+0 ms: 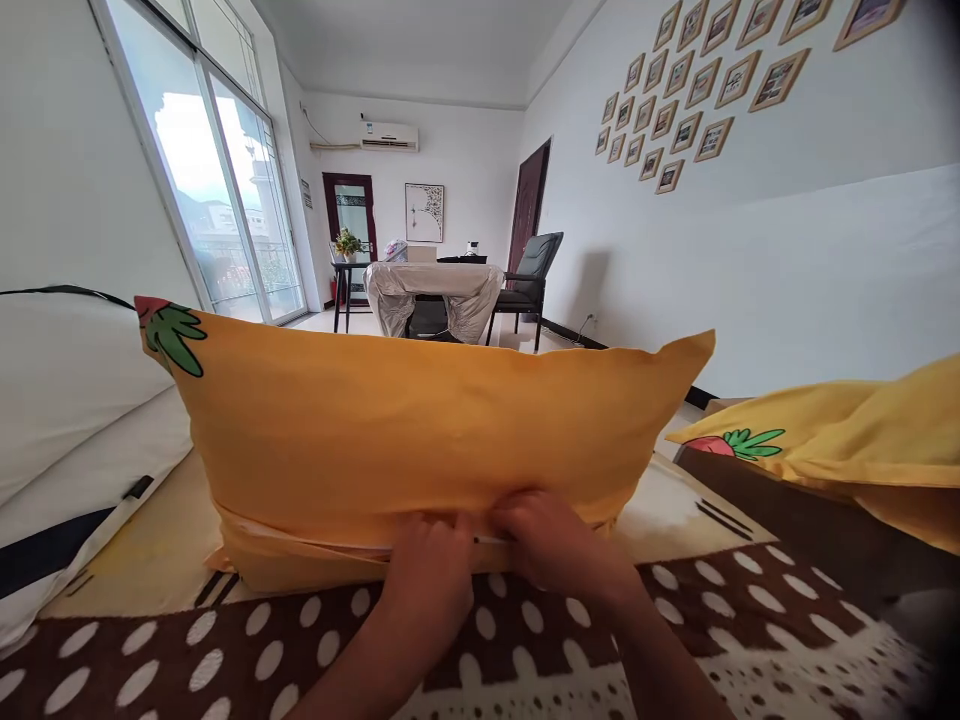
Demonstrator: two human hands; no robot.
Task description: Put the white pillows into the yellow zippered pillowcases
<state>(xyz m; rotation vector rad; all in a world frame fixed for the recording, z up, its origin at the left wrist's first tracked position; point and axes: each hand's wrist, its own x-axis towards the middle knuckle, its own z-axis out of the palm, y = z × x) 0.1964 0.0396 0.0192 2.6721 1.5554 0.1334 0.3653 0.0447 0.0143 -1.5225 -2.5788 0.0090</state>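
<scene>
A yellow-orange pillow (420,420) stands on its long edge in front of me, with a green leaf print at its upper left corner. Along its lower side runs an opening with a whitish zipper-like edge (322,538). My left hand (429,560) is closed on the fabric at this opening, near the middle. Just to its right, my right hand (544,535) also grips the pillowcase, fingers curled and knuckles toward the pillow. The fingertips of both hands are hidden in the cloth.
Below lies a brown blanket with white dots (270,660). Another yellow pillow (862,425) rests at the right. White fabric with a black band (82,400) stands at the left. Farther back are a covered table (433,280), a black chair (536,280) and a window (217,190).
</scene>
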